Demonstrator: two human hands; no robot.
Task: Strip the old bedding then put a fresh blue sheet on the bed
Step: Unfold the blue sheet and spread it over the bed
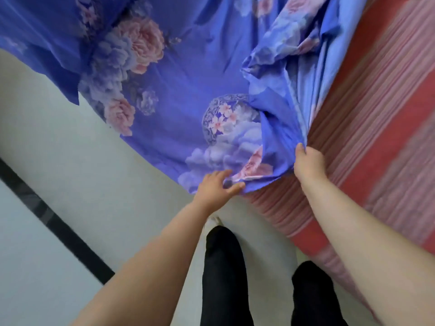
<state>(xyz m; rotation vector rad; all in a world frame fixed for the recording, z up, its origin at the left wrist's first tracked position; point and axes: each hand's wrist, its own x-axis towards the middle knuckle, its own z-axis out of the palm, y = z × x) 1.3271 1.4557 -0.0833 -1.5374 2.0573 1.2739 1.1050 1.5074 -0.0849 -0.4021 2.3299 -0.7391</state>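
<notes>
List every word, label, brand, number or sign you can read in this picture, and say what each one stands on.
None: no readable text shows anywhere.
The blue sheet carries only printed flowers and clouds, no letters.
The red striped bedding shows stripes alone.
The left hand and right hand grip the sheet's edge; no tag shows there.

Soft even daylight, motion-blurred, wide-angle edges.

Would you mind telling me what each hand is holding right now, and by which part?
Both hold the blue floral sheet: the left hand grips its lower hem, and the right hand pinches a bunched fold of its edge over the striped mattress.
</notes>
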